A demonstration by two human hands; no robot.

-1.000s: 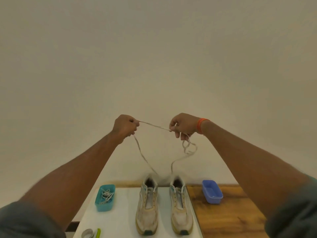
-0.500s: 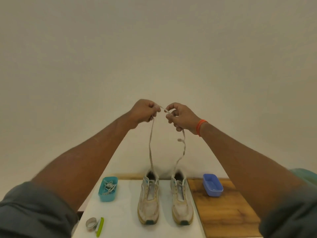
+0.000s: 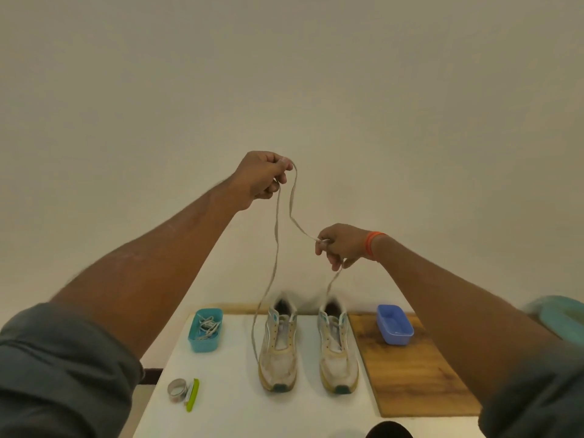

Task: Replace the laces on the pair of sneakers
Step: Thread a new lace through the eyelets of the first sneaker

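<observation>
Two worn white sneakers stand side by side on the white table, toes toward me: the left sneaker (image 3: 278,346) and the right sneaker (image 3: 337,346). High above them my left hand (image 3: 260,175) pinches a long pale lace (image 3: 275,248) near its middle. One strand hangs down to the table beside the left sneaker. The other strand runs down to my right hand (image 3: 339,245), which pinches it lower; its tail drops toward the right sneaker. A teal tub (image 3: 205,330) left of the sneakers holds more laces.
A blue tub (image 3: 395,324) sits on a wooden board (image 3: 410,374) right of the sneakers. A small metal ring (image 3: 177,390) and a green stick (image 3: 192,394) lie at the table's front left. A plain wall stands behind. A teal object (image 3: 562,317) shows at the right edge.
Both hands were close together at the same height. Now my left hand has risen and my right hand has dropped, sliding down the lace and drawing it out.
</observation>
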